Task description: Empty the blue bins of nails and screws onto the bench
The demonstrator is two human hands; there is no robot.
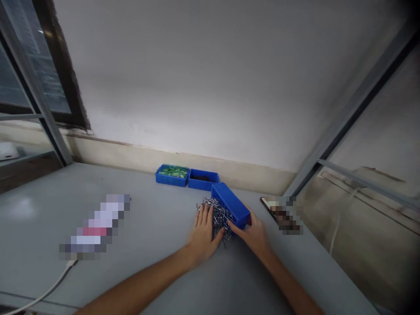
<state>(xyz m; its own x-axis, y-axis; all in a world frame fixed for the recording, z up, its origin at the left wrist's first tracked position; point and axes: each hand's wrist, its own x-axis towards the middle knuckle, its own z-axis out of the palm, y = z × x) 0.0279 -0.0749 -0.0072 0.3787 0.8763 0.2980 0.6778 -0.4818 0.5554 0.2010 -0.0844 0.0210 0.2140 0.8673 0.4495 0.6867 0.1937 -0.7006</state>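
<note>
A heap of silvery screws or nails point(219, 217) lies on the grey table, with a few strays at its edges. My left hand point(204, 234) rests against the near left side of the heap, fingers stretched out and thumb spread along its front. A blue plastic bin point(232, 202) is tipped on its side over the right part of the heap, its opening toward the metal pieces. My right hand point(251, 232) grips the bin's near right end, thumb in front and fingers behind it, partly hidden.
Behind, near the wall, stand a blue bin point(171, 180) of green pieces and another blue bin point(203, 185) with dark pieces. A blurred-out device point(98, 225) with a white cable lies left, a phone-like object point(281, 214) right. Metal frame posts flank the grey table point(147, 227).
</note>
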